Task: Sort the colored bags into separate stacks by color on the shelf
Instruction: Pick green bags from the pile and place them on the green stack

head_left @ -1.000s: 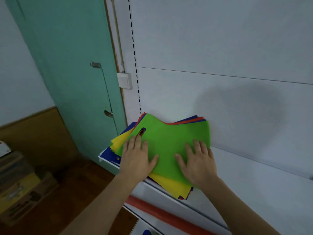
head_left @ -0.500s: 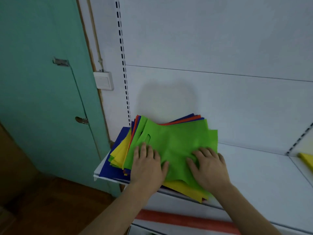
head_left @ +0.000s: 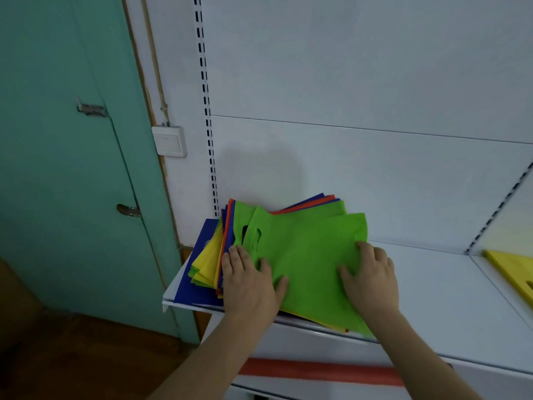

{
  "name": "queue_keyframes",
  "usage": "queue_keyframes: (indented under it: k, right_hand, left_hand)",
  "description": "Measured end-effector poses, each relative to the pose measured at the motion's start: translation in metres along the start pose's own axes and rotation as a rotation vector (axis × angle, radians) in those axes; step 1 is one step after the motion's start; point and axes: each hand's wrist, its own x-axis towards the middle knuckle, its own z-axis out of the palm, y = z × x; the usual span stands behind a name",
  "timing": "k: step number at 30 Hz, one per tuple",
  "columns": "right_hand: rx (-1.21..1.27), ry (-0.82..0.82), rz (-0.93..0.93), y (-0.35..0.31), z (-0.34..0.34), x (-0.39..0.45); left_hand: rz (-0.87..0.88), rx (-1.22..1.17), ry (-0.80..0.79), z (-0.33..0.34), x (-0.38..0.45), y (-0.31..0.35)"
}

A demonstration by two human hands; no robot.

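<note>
Left hand [head_left: 248, 281], head view: fingers spread flat on the near left part of the top green bag [head_left: 308, 261], thumb out toward the right hand [head_left: 369, 277], which lies with fingers loosely spread, pressing the same bag's right edge. Under both hands: mixed pile of bags [head_left: 213, 255], yellow, red, blue and green edges fanned out left of the left hand, on the white shelf [head_left: 432, 298]. Well right of the right hand: yellow bag [head_left: 513, 267], lying flat; far left of the left hand, green door [head_left: 63, 168].
</note>
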Motion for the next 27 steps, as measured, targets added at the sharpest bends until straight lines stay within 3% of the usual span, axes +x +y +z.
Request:
queue_keyframes:
  k: [4, 16, 19, 24, 27]
  right_hand:
    - [0.212, 0.057, -0.022, 0.002, 0.002, -0.001]
    - [0.538, -0.134, 0.373, 0.014, -0.014, 0.027]
    - [0.454, -0.175, 0.280, 0.021, -0.018, 0.030]
    - [0.187, -0.058, 0.081, 0.031, -0.017, 0.026]
    - [0.199, -0.048, 0.059, 0.032, -0.013, 0.021]
  left_hand:
    - [0.039, 0.002, 0.017, 0.001, -0.002, 0.011]
    - [0.253, -0.231, 0.229, 0.003, -0.010, 0.025]
    - [0.185, -0.407, 0.341, -0.004, -0.005, 0.018]
    - [-0.070, -0.948, 0.490, -0.023, 0.011, 0.004]
    - [-0.169, -1.075, 0.377, -0.030, 0.020, -0.004]
